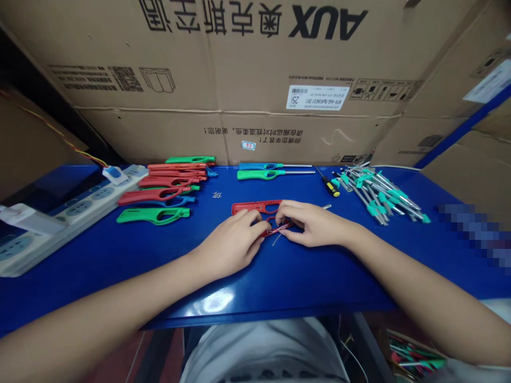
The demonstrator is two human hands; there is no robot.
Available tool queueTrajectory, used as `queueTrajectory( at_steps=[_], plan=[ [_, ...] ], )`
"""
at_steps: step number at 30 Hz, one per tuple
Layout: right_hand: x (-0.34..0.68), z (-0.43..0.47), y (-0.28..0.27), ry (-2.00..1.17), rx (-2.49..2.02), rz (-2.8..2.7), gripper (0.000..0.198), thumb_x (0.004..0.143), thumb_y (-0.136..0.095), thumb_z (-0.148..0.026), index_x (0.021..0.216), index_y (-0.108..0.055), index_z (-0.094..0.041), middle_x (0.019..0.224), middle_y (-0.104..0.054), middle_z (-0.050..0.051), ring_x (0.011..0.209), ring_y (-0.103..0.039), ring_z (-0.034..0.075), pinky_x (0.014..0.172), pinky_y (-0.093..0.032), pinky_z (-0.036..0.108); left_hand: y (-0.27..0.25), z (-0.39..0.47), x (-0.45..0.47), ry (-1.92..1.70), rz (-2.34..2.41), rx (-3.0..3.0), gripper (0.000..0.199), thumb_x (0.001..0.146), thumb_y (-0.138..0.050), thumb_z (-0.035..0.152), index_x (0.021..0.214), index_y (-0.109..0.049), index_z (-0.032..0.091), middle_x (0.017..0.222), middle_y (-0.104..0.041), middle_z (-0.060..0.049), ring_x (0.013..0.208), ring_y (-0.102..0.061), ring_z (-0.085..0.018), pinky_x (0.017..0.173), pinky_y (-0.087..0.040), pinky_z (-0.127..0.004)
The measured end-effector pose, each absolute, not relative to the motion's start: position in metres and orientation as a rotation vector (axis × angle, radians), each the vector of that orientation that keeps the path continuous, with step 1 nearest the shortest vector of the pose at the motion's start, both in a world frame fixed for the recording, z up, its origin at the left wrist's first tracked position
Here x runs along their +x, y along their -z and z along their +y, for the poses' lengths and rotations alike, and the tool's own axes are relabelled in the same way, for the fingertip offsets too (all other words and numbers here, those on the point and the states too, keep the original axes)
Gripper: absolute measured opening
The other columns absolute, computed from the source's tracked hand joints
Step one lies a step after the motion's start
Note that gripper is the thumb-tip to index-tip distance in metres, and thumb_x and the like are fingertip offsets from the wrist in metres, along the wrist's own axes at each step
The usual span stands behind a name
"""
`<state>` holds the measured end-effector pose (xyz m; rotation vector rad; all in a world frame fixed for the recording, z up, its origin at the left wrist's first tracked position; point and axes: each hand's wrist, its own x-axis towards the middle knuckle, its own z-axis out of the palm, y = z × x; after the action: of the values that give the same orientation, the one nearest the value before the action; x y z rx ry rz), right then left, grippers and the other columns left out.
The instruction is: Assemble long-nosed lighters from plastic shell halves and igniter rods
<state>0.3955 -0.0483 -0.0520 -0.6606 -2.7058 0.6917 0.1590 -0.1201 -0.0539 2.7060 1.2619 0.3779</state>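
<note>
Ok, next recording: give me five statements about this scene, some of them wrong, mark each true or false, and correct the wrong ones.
1. The left hand and right hand are both at one red handle piece. True.
2. The right hand grips a screwdriver. False: the screwdriver lies on the table.
3. Another red piece lies just beyond the hands. True.
4. The heap of metal tubes is at the left. False: the metal tubes lie at the right.
5. A power strip lies at the left. True.

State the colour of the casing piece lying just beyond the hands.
Red; the casing piece shows best in the head view.
</note>
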Motion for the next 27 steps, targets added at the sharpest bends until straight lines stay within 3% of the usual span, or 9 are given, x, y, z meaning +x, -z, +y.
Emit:
queueTrajectory(
  at_steps=[14, 27],
  plan=[
    [0.3950, -0.0488, 0.0533, -0.637, -0.593, -2.757, 0.012, 0.090, -0.061, -0.017, 0.102, -0.062, -0.018, 0.102, -0.062, 0.004, 0.073, -0.051, 0.011, 0.068, -0.041, 0.023, 0.0483, -0.1239, 0.1582, -0.261, 1.339, 2.743, 0.026, 0.098, -0.047, 0.016, 0.115, -0.065, 0.018, 0.111, -0.061, -0.010, 0.102, -0.061, -0.027, 0.088, -0.054, -0.043],
    [0.3964, -0.0524, 0.0469, -0.477, -0.686, -2.815, 0.010, 0.091, -0.062, -0.024, 0.100, -0.066, -0.019, 0.105, -0.067, 0.006, 0.085, -0.063, 0.017, 0.071, -0.046, 0.026, 0.0464, -0.1257, 0.1590, -0.225, 1.364, 2.789, 0.027, 0.099, -0.048, 0.016, 0.115, -0.069, 0.020, 0.107, -0.065, -0.009, 0.103, -0.063, -0.027, 0.088, -0.055, -0.043]
  ],
)
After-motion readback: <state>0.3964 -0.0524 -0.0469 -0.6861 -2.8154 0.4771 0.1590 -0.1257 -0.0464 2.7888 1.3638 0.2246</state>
